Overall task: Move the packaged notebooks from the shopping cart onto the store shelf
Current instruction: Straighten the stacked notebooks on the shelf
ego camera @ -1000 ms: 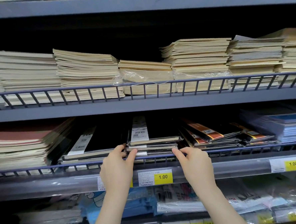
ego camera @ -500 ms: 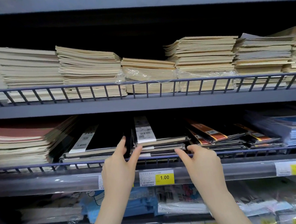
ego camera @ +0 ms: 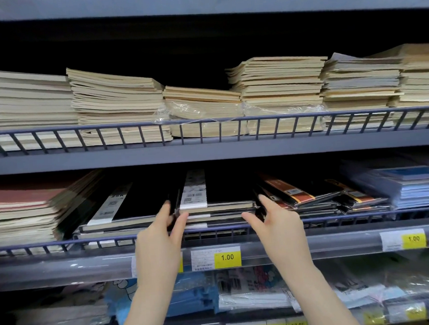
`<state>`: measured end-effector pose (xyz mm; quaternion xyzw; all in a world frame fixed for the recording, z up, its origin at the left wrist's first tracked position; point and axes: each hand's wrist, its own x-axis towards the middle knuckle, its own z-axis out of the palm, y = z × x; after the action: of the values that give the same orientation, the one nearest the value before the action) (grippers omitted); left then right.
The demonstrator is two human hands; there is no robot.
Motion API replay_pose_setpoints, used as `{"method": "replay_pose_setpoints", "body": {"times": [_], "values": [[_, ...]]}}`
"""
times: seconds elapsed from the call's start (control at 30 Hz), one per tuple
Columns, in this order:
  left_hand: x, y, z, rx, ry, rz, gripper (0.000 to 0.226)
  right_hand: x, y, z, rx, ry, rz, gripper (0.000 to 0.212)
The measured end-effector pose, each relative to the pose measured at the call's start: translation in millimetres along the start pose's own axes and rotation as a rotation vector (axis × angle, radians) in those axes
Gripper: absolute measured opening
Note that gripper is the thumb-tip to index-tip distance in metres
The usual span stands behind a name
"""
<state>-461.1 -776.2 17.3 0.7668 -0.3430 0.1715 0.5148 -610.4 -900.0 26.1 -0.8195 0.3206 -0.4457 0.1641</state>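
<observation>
A stack of black packaged notebooks (ego camera: 218, 207) with a white barcode label lies on the middle store shelf (ego camera: 339, 245), behind its wire rail. My left hand (ego camera: 160, 241) is at the stack's left front corner, forefinger along the side and thumb against the front edge. My right hand (ego camera: 277, 226) mirrors it at the right front corner. Both hands have their fingers spread and touch the stack without lifting it. The shopping cart is out of view.
Another black notebook pile (ego camera: 126, 213) lies just left of the stack, and orange-banded black packs (ego camera: 300, 194) just right. Red-covered pads (ego camera: 18, 212) and blue packs (ego camera: 411, 188) fill the shelf ends. Cream notebook stacks (ego camera: 279, 88) fill the shelf above; wrapped goods (ego camera: 254, 290) sit below.
Both hands have slid from the stack's front edge to its two front corners, fingers reaching further in along the sides. The stack stays on the shelf.
</observation>
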Motion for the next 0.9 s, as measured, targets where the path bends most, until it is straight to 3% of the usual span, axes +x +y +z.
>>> {"method": "replay_pose_setpoints", "body": {"times": [0.07, 0.13, 0.23, 0.33, 0.47, 0.67, 0.77, 0.9], "values": [[-9, 12, -5, 0.123, 0.165, 0.143, 0.045, -5, 12, -22, 0.075, 0.083, -0.053, 0.052], [-17, 31, 7, 0.161, 0.269, 0.43, 0.03, -6, 35, -47, 0.007, 0.22, -0.102, 0.04], [-26, 64, 52, 0.151, 0.073, 0.691, 0.021, 5, 74, -71, -0.173, 0.303, -0.037, 0.033], [-32, 90, 88, 0.194, -0.118, 0.576, 0.028, 21, 98, -77, -0.246, 0.231, 0.059, 0.032], [-39, 91, 107, 0.185, -0.203, 0.475, 0.038, 24, 102, -72, -0.245, 0.188, 0.065, 0.027], [-45, 90, 113, 0.0, -0.157, 0.215, 0.048, 15, 98, -63, -0.168, 0.241, 0.026, 0.021], [-44, 97, 116, -0.029, -0.1, 0.217, 0.045, 15, 98, -63, -0.153, 0.235, 0.015, 0.021], [-46, 97, 117, -0.02, -0.1, 0.185, 0.039, 14, 110, -75, 0.104, 0.194, 0.146, 0.043]]}}
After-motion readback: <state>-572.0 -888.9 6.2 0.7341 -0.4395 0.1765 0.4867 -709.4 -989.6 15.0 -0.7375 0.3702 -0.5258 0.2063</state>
